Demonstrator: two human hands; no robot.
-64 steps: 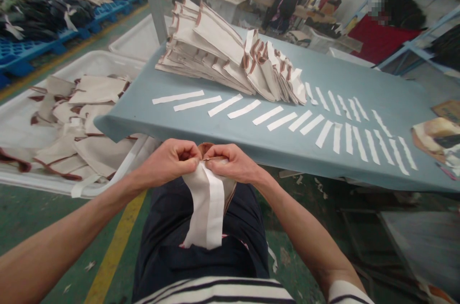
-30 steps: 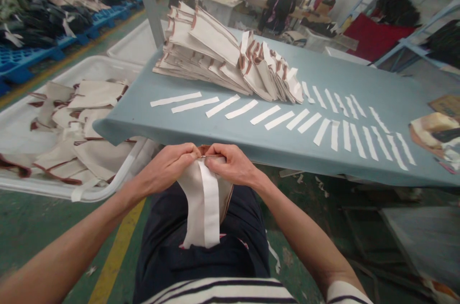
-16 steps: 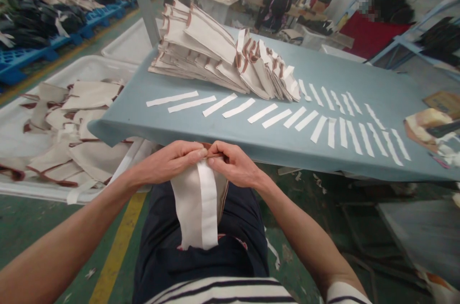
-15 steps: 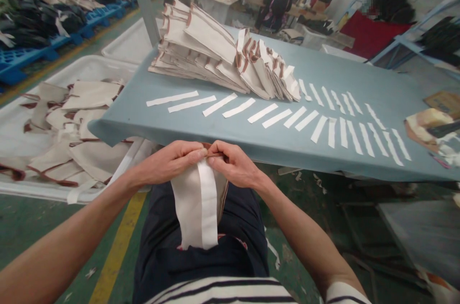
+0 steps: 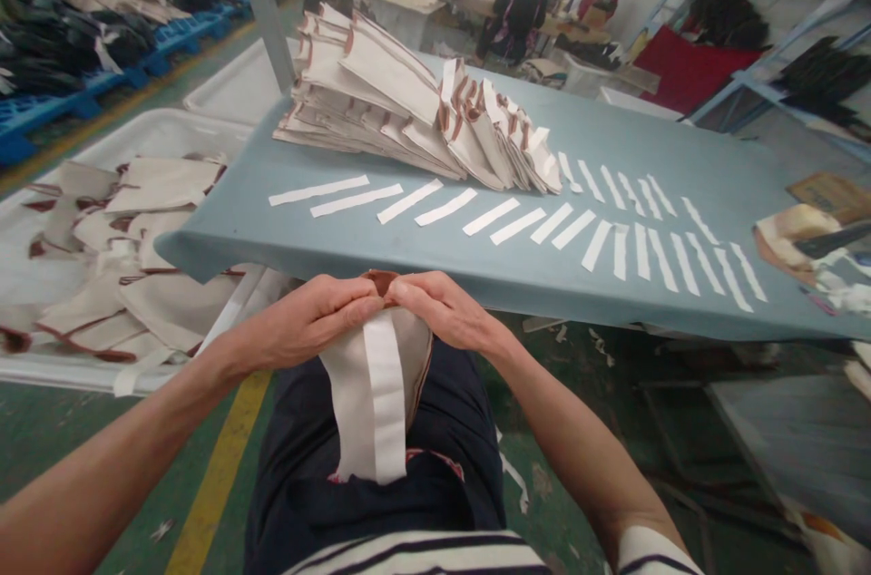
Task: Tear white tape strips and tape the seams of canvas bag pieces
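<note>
Two hands meet over the person's lap and pinch the top edge of a cream fabric piece [image 5: 371, 394], which hangs down over the dark trousers [image 5: 381, 466] with a white strip [image 5: 381, 394] lying lengthwise along its front. The left hand [image 5: 306, 321] grips the top edge from the left, fingertips pressed together on the cloth; the right hand [image 5: 442, 307] grips it from the right, and the two sets of fingertips touch at a bit of brown trim [image 5: 379, 282] at the top of the piece. Just beyond the hands runs the near edge of a blue-grey table [image 5: 680, 167]. On it lies a long row of loose white strips [image 5: 544, 221], side by side and apart from each other. Behind that row stands a leaning stack of cream pieces with brown edging [image 5: 401, 103]. To the left, below the table's corner, a white tray [image 5: 163, 131] holds more cream pieces [image 5: 136, 230] in a loose heap. Far behind the table, another person [image 5: 517, 4] in dark clothes works at a bench.
</note>
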